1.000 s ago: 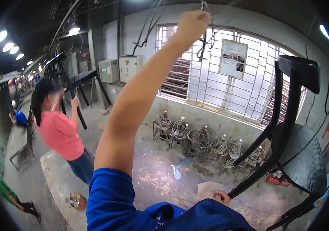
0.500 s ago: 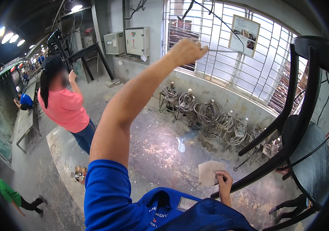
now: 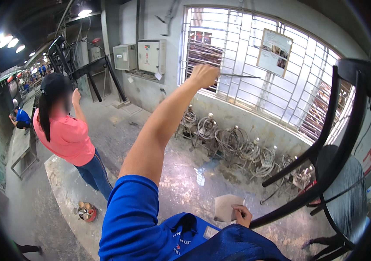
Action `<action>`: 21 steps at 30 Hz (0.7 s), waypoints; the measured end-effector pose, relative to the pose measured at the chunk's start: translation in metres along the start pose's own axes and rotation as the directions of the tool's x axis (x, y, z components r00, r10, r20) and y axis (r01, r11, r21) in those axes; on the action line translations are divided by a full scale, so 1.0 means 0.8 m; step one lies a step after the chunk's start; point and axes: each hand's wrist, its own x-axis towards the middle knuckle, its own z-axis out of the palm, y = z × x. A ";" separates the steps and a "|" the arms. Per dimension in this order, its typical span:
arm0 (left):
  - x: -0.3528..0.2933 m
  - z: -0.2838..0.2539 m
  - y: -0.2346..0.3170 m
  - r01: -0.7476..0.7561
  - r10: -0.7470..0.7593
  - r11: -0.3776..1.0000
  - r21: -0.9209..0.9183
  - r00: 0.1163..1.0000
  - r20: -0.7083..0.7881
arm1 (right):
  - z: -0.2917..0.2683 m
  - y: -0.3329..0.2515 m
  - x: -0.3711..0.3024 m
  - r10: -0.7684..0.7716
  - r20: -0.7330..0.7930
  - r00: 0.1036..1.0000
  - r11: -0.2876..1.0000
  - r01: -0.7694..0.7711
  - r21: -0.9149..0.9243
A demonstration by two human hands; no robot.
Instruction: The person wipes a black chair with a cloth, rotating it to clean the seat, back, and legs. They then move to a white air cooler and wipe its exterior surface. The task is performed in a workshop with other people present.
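My left arm stretches far out, and the closed left hand (image 3: 204, 76) grips one end of a thin dark rod (image 3: 242, 76). The rod points right, in front of the barred window. Low and close to my body, my right hand (image 3: 241, 214) pinches a beige sheet (image 3: 223, 208), perhaps sandpaper, by its right edge. Just right of that hand rises a black chair-like wooden frame (image 3: 300, 204), tilted, with curved legs. A round dark panel (image 3: 342, 187) belongs to or sits behind it; I cannot tell which.
At left stands a person in a pink shirt (image 3: 66, 139). A red container with several cups (image 3: 87, 212) sits on a pale round platform (image 3: 59, 178). Several coiled hoses on stands (image 3: 233, 139) line the wall beneath the window (image 3: 246, 56). Electrical boxes (image 3: 151, 56) hang farther left.
My left hand has come down and left, and the rod with it. The view has shifted slightly. My right hand still holds the sheet. A person in green at lower left has mostly left view.
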 end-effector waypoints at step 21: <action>0.033 -0.273 -0.508 0.698 -0.567 0.663 -0.273 0.229 -0.792 | 0.189 0.121 0.108 0.198 -0.082 0.977 0.980 -0.198 0.000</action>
